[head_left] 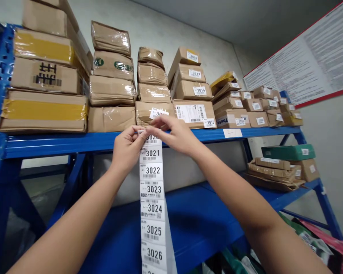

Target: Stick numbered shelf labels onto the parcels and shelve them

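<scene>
A long strip of white numbered labels point(152, 198) hangs down in front of me, reading 3021 to 3026. My left hand point(127, 147) pinches the strip's top edge from the left. My right hand point(175, 134) pinches the topmost label at the strip's upper end, fingers closed on it. Both hands are held just in front of the upper blue shelf edge point(74, 142). Right behind them lies a brown parcel point(153, 112) with a white label partly stuck on it.
The upper shelf holds several stacked cardboard boxes and taped parcels, some with number labels such as box 3015 point(193, 113). The lower blue shelf point(194, 217) carries a green box point(288, 152) and flat parcels at right. A large white notice board point(305, 64) hangs on the right wall.
</scene>
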Tool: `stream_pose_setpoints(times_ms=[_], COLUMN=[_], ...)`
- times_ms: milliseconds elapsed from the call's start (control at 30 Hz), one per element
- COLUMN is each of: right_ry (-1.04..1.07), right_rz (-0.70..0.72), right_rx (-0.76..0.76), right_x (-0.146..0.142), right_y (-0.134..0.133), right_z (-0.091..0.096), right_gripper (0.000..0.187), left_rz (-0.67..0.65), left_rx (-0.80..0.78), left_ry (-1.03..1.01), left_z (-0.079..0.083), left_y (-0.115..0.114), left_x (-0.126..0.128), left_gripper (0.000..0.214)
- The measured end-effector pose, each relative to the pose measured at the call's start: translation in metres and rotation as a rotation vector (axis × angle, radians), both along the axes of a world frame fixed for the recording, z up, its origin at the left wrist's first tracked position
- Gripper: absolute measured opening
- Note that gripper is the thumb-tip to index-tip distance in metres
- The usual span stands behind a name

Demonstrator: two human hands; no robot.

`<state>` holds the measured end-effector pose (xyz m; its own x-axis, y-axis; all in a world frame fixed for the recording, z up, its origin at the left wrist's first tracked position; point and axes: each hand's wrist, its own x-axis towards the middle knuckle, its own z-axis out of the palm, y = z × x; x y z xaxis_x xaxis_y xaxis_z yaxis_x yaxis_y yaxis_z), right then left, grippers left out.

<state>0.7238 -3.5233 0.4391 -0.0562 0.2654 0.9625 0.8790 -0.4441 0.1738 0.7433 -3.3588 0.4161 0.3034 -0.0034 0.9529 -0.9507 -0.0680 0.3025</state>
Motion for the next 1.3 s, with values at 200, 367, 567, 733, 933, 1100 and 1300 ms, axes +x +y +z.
stream_pose_setpoints(times_ms=[200, 367, 567, 733, 933, 1100, 1300], right_ry=[0.113, -0.098, -0.261, -0.076, -0.140, -0.176, 0.089], right_rz=[0.276, 0.156, 0.067, -0.089, -0.339, -0.170, 0.240], right_rx=[0.214, 0.312, 0.397, 0.222, 0.152, 0.115, -0.050], right_x=[0.031, 0.030, 0.038, 0.067, 0.068, 0.033, 0.025], right_y=[-0.005, -0.013, -0.031, -0.040, -0.032, -0.030, -0.020], right_z=[-0.024, -0.019, 0.053, 0.146, 0.155, 0.108, 0.047], right_gripper=[0.017, 0.013, 0.013, 0.006, 0.022, 0.032, 0.031], left_rz=[0.002, 0.146, 0.227, 0.342, 0.369, 0.149, -0.084], left_rx=[0.039, -0.021, 0.023, 0.154, 0.211, 0.085, -0.023], left_ry=[-0.016, -0.051, -0.093, -0.299, -0.213, -0.226, -0.086], left_z=[-0.003, 0.003, 0.024, 0.037, 0.040, 0.034, 0.036], left_y=[-0.018, -0.034, -0.040, -0.039, -0.034, -0.025, -0.029], left_x=[-0.005, 0.004, 0.010, 0.015, 0.017, 0.007, 0.003], left_gripper=[0.023, 0.032, 0.030, 0.020, 0.023, 0.025, 0.030])
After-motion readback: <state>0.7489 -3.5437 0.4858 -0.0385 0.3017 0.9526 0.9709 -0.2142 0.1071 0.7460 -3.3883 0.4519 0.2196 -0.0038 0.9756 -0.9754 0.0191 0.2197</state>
